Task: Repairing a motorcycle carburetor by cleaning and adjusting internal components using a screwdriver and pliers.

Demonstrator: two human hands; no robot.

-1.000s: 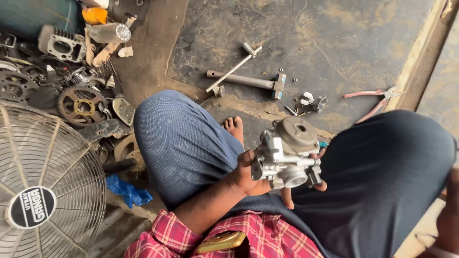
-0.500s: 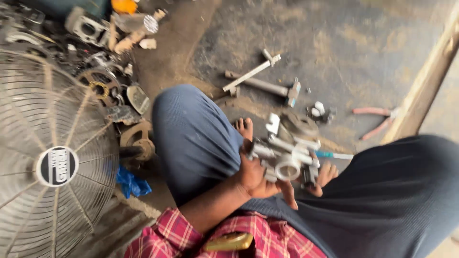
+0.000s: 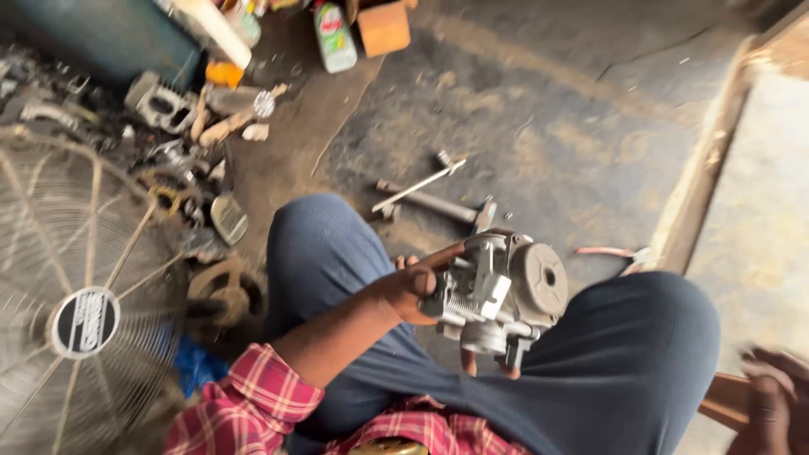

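Left hand [image 3: 413, 291] grips a grey metal carburettor [image 3: 497, 295] above the knees, near a fan [image 3: 84, 312].

Support surface: bare concrete floor [image 3: 556, 109], dusty, stained dark around the long socket wrench [image 3: 431, 202].

- Wrench lies flat, mid-floor; a thinner T-handle bar [image 3: 419, 185] lies crossed over it.
- Right of wrench: red-handled pliers [image 3: 608, 253], beside the wooden door sill [image 3: 704, 168].
- Far left of wrench: pile of metal engine parts [image 3: 168, 143]; the wire fan guard [image 3: 76, 312] stands nearer than the pile.
- Beyond wrench: green plastic bottle [image 3: 334, 35], orange box [image 3: 383, 27].
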